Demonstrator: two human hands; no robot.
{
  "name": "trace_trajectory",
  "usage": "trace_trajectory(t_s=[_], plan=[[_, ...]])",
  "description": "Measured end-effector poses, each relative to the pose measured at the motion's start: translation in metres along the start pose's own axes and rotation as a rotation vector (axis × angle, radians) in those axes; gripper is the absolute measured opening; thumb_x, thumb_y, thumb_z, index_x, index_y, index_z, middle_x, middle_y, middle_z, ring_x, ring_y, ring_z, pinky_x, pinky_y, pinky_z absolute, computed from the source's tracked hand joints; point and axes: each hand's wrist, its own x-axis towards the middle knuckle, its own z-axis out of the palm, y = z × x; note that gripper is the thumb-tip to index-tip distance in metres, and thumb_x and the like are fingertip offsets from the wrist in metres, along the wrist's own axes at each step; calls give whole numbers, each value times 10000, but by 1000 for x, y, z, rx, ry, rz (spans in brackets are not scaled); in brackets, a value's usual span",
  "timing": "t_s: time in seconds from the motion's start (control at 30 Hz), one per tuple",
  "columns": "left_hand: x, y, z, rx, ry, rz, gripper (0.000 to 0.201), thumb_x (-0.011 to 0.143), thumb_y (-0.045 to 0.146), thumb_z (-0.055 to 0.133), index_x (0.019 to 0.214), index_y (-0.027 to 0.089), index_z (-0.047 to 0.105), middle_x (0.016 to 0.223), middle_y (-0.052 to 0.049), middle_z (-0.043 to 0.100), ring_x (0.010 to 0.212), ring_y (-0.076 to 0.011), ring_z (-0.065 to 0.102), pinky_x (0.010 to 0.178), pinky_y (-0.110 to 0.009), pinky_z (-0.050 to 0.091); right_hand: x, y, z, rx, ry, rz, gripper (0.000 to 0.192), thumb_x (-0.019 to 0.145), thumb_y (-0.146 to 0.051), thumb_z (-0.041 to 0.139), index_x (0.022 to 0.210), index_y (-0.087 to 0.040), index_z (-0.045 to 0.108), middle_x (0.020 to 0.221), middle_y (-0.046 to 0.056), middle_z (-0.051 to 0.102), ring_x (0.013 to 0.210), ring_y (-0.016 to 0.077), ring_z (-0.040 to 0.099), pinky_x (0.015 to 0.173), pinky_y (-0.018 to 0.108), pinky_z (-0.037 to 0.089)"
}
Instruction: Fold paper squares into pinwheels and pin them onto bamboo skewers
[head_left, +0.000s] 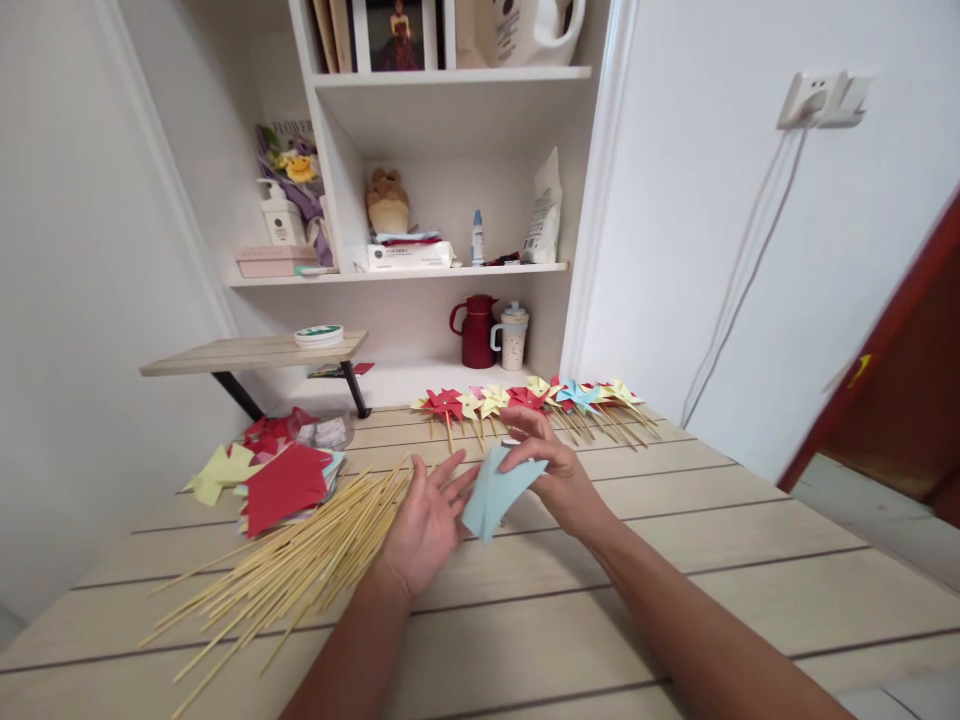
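A creased light blue paper sheet (491,495) is pinched in my right hand (559,470) above the middle of the table. My left hand (427,525) is palm up at the sheet's left edge, fingers apart; whether its fingertips touch the paper I cannot tell. To the left of it lies a loose heap of thin wooden sticks (322,555). Farther left is a stack of cut paper sheets with a red one (285,488) on top. Beyond my hands, finished paper pinwheels on sticks (442,403) lie in a row, in red, pale yellow and blue.
A yellow paper pinwheel shape (223,473) and a clear plastic box (326,432) lie at the back left, near a small raised wooden stand (247,355). Behind the table rises a white shelf unit (450,275) with a dark red jug (478,335) and a cup (514,338).
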Motion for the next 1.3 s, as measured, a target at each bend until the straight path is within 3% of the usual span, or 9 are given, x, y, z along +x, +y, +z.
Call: trace_trajectory(t_s=[0.1,0.2,0.4,0.53,0.7,0.77,0.9,1.03,1.3], plan=[[-2,-3,0,39,40,-59,704,801,700,581,1296,200,607,1288,-178,640,1083,-299,658,862,-419,531,-1,-4,2,32,47,-8,134,766,-463,789,722,-337,779,1369,18,515,1328,292,444,1128,484,366],[-5,-5,2,49,-103,-102,720,790,713,576,1198,127,674,1205,-208,683,1069,-319,663,918,-449,517,-1,-6,1,-14,-11,-13,159,765,-485,784,709,-336,788,1354,37,516,1326,299,441,1134,483,356],[-4,-6,2,132,-74,120,392,716,306,847,1043,120,737,1092,-171,743,957,-271,701,886,-388,535,0,0,-1,-27,-67,14,321,731,-613,752,660,-303,790,1283,85,559,1266,327,483,1089,487,387],[2,-8,-2,135,81,203,300,644,244,889,873,117,743,930,-117,766,808,-195,698,787,-308,548,0,4,2,71,16,204,272,777,-540,745,936,-323,783,1266,75,611,1175,302,560,997,466,447],[4,-7,-1,122,169,287,288,635,262,892,839,123,745,869,-90,765,797,-170,690,785,-275,541,-3,7,6,286,39,523,566,878,-692,505,1249,-284,633,1045,77,706,973,264,646,868,418,485],[3,-6,0,141,173,306,298,647,273,884,861,113,752,880,-103,767,808,-179,695,787,-273,537,-4,8,7,292,14,542,613,851,-720,519,1226,-252,647,1056,81,704,961,260,643,847,398,487],[0,-4,3,145,186,295,318,636,276,890,869,107,755,903,-119,769,830,-202,702,796,-285,530,-4,8,11,165,23,525,509,662,-529,829,1041,-216,702,928,50,721,858,234,631,756,338,472],[2,-7,3,139,174,264,341,713,353,836,935,106,760,980,-138,767,890,-227,702,812,-317,539,-3,9,13,181,82,548,371,644,-512,828,732,-181,684,713,28,687,675,186,581,680,327,444],[5,-7,2,58,193,293,280,773,393,787,883,139,750,945,-94,771,851,-195,692,803,-318,539,-1,12,7,217,220,531,363,619,-500,844,705,-184,687,671,16,673,627,163,563,639,314,441]])
